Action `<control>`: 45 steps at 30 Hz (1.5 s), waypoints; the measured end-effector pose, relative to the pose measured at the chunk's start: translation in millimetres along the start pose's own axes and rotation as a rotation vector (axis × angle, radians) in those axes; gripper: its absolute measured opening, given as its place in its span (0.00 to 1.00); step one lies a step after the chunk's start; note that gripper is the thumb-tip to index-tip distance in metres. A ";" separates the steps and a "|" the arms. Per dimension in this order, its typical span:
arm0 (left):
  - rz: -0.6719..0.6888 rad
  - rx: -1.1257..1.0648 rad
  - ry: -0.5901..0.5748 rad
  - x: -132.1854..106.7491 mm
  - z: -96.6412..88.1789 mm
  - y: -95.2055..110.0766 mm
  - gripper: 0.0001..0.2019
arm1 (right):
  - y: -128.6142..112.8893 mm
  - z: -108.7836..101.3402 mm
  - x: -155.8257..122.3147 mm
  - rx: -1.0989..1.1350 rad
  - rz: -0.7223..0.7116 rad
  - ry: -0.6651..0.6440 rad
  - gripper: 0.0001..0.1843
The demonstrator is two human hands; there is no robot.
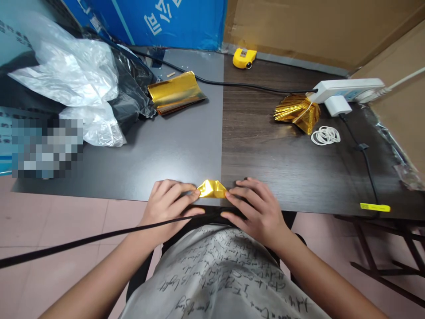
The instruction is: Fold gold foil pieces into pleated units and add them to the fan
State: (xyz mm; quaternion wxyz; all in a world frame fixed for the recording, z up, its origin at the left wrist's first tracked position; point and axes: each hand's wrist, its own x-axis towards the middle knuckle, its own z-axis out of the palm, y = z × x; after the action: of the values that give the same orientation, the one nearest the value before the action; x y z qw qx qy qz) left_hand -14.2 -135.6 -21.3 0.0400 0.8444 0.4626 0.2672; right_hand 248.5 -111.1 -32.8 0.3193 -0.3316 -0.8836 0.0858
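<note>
A small piece of gold foil paper (212, 189), folded into a low trapezoid, lies at the front edge of the table. My left hand (171, 201) presses its fingertips on the left corner, with the thumb lower, by the table edge. On the right corner rest the fingertips of my right hand (254, 206), its thumb also lower and pointing inward. Both hands hold the paper between them. Farther back, a stack of flat gold foil sheets (177, 93) lies left of the middle. A bundle of folded gold foil pieces (297, 113) sits at the right.
White power strip (352, 90) with plug stands at back right, beside looped white string (325, 135). A yellow tape measure (244, 58) lies near the cardboard (299, 31). Plastic bags (83, 75) fill the left. A black cable (232, 83) crosses the back; a dark strap crosses my left wrist.
</note>
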 end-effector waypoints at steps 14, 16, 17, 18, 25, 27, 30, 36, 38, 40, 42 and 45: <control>0.168 0.211 0.075 36.8 -6.1 -8.8 0.07 | 16.8 -15.1 27.7 -0.026 -0.040 0.109 0.07; 0.116 0.214 0.067 53.5 -4.0 -14.5 0.07 | 29.1 -17.2 38.6 -0.041 0.015 0.075 0.04; 0.094 0.191 0.062 63.5 -3.2 -17.9 0.07 | 36.4 -18.6 44.8 -0.038 0.045 0.058 0.05; 0.075 0.147 0.049 74.5 -2.7 -21.5 0.08 | 44.2 -20.4 51.6 -0.031 0.074 0.040 0.06; -0.078 -0.218 -0.177 152.7 2.7 -42.0 0.08 | 93.1 -35.3 97.3 -0.048 0.076 -0.024 0.08; -0.117 -0.204 -0.152 166.1 8.4 -45.3 0.09 | 103.0 -35.5 102.6 -0.096 0.053 -0.005 0.08; -0.192 -0.227 -0.126 178.8 17.6 -48.0 0.10 | 117.8 -34.7 105.3 -0.156 0.044 0.037 0.08; -0.382 -0.552 -0.155 207.5 34.3 -47.0 0.14 | 147.7 -47.4 114.9 -0.266 -0.023 0.092 0.12; -0.503 -0.714 -0.143 221.3 42.0 -44.0 0.19 | 156.8 -54.2 117.8 -0.305 -0.042 0.124 0.14; -0.612 -0.880 -0.144 234.9 50.1 -39.3 0.21 | 165.8 -60.1 117.8 -0.352 -0.056 0.149 0.16; -0.684 -1.034 -0.167 246.9 57.4 -33.5 0.19 | 175.1 -65.3 115.0 -0.390 -0.070 0.166 0.17; -0.741 -1.198 -0.168 260.7 66.7 -25.2 0.14 | 190.8 -74.0 108.7 -0.412 -0.101 0.159 0.18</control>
State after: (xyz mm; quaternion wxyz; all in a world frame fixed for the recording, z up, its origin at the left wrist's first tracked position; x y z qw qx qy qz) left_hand 111.1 99.9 21.8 0.6212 0.4820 0.4883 0.3786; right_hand 333.2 100.1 10.8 0.3175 -0.3511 -0.8699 -0.1388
